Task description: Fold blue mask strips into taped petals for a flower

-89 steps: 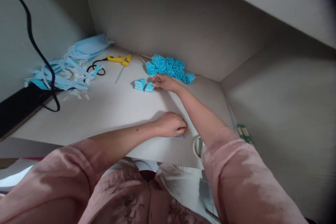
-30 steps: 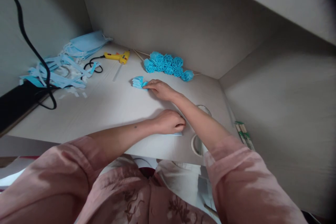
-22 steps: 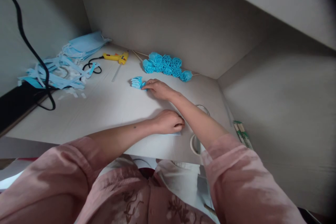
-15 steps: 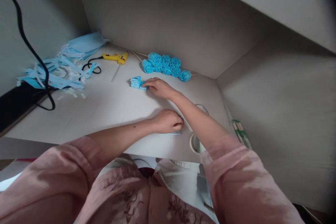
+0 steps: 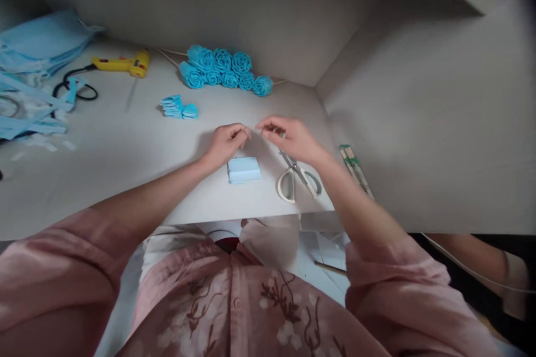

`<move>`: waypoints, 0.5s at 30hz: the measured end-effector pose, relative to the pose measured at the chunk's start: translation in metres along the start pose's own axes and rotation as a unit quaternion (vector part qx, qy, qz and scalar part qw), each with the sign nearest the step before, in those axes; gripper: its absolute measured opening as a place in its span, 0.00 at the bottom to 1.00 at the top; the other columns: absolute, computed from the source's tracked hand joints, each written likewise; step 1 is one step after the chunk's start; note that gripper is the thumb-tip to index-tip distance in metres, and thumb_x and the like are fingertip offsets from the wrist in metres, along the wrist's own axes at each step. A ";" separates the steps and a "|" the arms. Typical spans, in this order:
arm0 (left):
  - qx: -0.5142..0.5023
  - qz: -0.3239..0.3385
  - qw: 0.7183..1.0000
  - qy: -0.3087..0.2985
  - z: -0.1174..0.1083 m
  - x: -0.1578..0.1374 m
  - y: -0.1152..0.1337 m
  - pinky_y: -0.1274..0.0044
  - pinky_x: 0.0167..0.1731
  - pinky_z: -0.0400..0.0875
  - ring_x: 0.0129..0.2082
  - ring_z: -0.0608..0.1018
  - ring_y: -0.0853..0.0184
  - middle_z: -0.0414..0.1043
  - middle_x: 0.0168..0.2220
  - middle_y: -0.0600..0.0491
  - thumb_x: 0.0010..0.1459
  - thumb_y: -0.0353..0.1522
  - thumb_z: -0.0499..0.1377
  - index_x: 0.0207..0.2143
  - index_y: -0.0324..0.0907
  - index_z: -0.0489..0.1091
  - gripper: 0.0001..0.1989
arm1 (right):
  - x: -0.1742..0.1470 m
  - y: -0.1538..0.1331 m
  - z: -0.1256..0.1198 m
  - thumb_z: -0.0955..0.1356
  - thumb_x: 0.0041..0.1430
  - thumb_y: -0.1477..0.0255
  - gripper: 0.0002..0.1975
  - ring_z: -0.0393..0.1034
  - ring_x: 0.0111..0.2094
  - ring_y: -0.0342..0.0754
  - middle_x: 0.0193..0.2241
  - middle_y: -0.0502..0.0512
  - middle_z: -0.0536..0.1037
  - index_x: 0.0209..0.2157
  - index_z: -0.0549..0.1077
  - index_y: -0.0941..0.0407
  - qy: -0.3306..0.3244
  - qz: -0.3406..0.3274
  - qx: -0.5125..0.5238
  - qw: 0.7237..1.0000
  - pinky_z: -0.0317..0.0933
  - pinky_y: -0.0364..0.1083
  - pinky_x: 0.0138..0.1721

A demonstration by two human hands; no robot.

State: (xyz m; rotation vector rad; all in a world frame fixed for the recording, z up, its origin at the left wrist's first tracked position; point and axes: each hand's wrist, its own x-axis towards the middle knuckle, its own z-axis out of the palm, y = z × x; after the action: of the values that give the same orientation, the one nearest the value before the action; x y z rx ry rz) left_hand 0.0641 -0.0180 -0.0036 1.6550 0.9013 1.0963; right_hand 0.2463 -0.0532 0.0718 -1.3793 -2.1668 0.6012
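Observation:
My left hand is over the white table with thumb and fingertips pressed together. Just right of it, my right hand has its fingers bent toward the thumb in a pinch, the two sets of fingertips almost meeting. Anything thin held between them is too small to make out. Below my left hand lies a folded light-blue piece of mask fabric. Under and in front of my right hand are scissors with white handles, their blades partly covered by the hand. Farther left sit small pleated blue bundles, touched by neither hand.
Blue fabric roses on sticks lie along the back wall. A yellow glue gun with a black cord is at the back left, beside stacked masks and cut strips. Green-banded sticks stand by the right wall.
My right hand has left the pleated bundles and come back toward my body. My left hand has lifted off the folded fabric, uncovering it. The view has shifted right; the scissors now show.

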 end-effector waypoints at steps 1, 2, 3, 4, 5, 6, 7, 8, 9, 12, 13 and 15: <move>-0.001 -0.002 1.000 0.000 0.000 0.000 0.000 0.79 0.23 0.57 0.20 0.63 0.73 0.63 0.18 0.58 0.55 0.35 0.52 0.23 0.40 0.67 0.11 | -0.012 0.004 0.004 0.65 0.61 0.72 0.09 0.72 0.39 0.45 0.38 0.53 0.79 0.41 0.76 0.56 -0.028 0.002 -0.014 1.000 0.62 0.43 0.42; -0.001 -0.002 1.000 0.000 0.000 -0.001 0.000 0.79 0.23 0.57 0.19 0.63 0.73 0.63 0.18 0.58 0.56 0.35 0.53 0.23 0.40 0.68 0.12 | -0.023 0.007 0.009 0.66 0.61 0.73 0.08 0.72 0.38 0.45 0.38 0.52 0.79 0.40 0.76 0.55 -0.049 0.001 -0.034 0.998 0.62 0.43 0.42; 0.001 -0.001 1.000 -0.003 0.001 -0.002 0.000 0.79 0.22 0.57 0.19 0.63 0.73 0.63 0.18 0.58 0.56 0.36 0.53 0.24 0.40 0.69 0.12 | -0.031 0.008 0.014 0.66 0.61 0.74 0.08 0.72 0.37 0.45 0.38 0.52 0.80 0.40 0.76 0.55 -0.068 0.001 -0.058 0.996 0.61 0.43 0.41; 0.002 0.001 1.000 -0.005 0.001 -0.002 0.000 0.79 0.22 0.57 0.19 0.63 0.73 0.64 0.18 0.57 0.56 0.37 0.53 0.24 0.40 0.69 0.13 | -0.037 0.009 0.019 0.66 0.61 0.74 0.08 0.72 0.37 0.44 0.38 0.52 0.80 0.39 0.77 0.55 -0.080 0.003 -0.080 0.994 0.60 0.43 0.40; 0.003 0.001 1.000 -0.007 0.001 -0.003 0.000 0.79 0.22 0.57 0.19 0.63 0.73 0.64 0.18 0.57 0.57 0.37 0.54 0.24 0.40 0.70 0.13 | -0.041 0.008 0.024 0.66 0.61 0.74 0.07 0.72 0.36 0.44 0.38 0.53 0.80 0.39 0.77 0.55 -0.083 0.009 -0.099 0.992 0.60 0.42 0.39; 0.003 0.001 1.000 -0.009 0.002 -0.003 0.000 0.79 0.22 0.57 0.19 0.63 0.73 0.64 0.18 0.57 0.57 0.38 0.54 0.25 0.40 0.70 0.13 | -0.042 0.007 0.028 0.66 0.61 0.74 0.07 0.72 0.36 0.44 0.38 0.53 0.80 0.39 0.77 0.55 -0.080 0.017 -0.114 0.990 0.59 0.42 0.38; 0.003 0.001 1.000 -0.011 0.001 -0.004 -0.001 0.79 0.21 0.57 0.19 0.64 0.73 0.65 0.18 0.57 0.57 0.38 0.54 0.25 0.40 0.70 0.13 | -0.041 0.007 0.031 0.66 0.61 0.73 0.07 0.72 0.36 0.45 0.38 0.53 0.80 0.39 0.77 0.55 -0.070 0.026 -0.126 0.989 0.58 0.42 0.37; 0.002 0.000 1.000 -0.013 0.001 -0.004 -0.001 0.80 0.21 0.57 0.19 0.64 0.73 0.65 0.19 0.57 0.57 0.38 0.54 0.26 0.40 0.71 0.13 | -0.039 0.007 0.033 0.66 0.62 0.72 0.07 0.72 0.36 0.45 0.38 0.53 0.80 0.39 0.77 0.55 -0.059 0.035 -0.135 0.989 0.57 0.42 0.36; 0.000 -0.001 1.000 -0.014 0.001 -0.003 -0.001 0.80 0.21 0.58 0.19 0.64 0.73 0.65 0.19 0.57 0.57 0.38 0.54 0.27 0.40 0.71 0.13 | -0.036 0.007 0.034 0.66 0.62 0.71 0.07 0.72 0.36 0.45 0.38 0.54 0.80 0.40 0.77 0.55 -0.049 0.043 -0.142 0.988 0.56 0.42 0.35; -0.003 0.001 1.000 -0.015 0.000 -0.003 -0.002 0.80 0.21 0.59 0.20 0.65 0.73 0.66 0.19 0.56 0.58 0.39 0.53 0.27 0.40 0.71 0.14 | -0.022 0.012 0.038 0.69 0.60 0.67 0.09 0.71 0.36 0.46 0.38 0.53 0.80 0.41 0.76 0.54 -0.061 0.065 -0.137 0.987 0.54 0.42 0.32; -0.003 0.004 1.000 -0.015 0.000 -0.002 -0.002 0.80 0.21 0.59 0.20 0.65 0.73 0.65 0.19 0.56 0.57 0.40 0.53 0.27 0.40 0.71 0.14 | -0.018 0.015 0.040 0.70 0.59 0.66 0.10 0.71 0.36 0.46 0.37 0.53 0.80 0.41 0.76 0.54 -0.073 0.073 -0.127 0.986 0.53 0.42 0.32; -0.001 0.007 1.000 -0.014 0.001 -0.002 -0.002 0.80 0.21 0.59 0.20 0.65 0.73 0.65 0.19 0.56 0.57 0.40 0.53 0.26 0.40 0.71 0.14 | -0.012 0.019 0.043 0.72 0.55 0.66 0.10 0.71 0.34 0.44 0.35 0.51 0.80 0.39 0.77 0.53 -0.090 0.091 -0.103 0.986 0.53 0.42 0.31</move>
State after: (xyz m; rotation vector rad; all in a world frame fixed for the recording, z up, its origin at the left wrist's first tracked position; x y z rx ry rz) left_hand 0.0639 -0.0194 -0.0057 1.6731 0.8709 1.0798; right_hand 0.2372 -0.0613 0.0252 -1.7055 -2.3150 0.6021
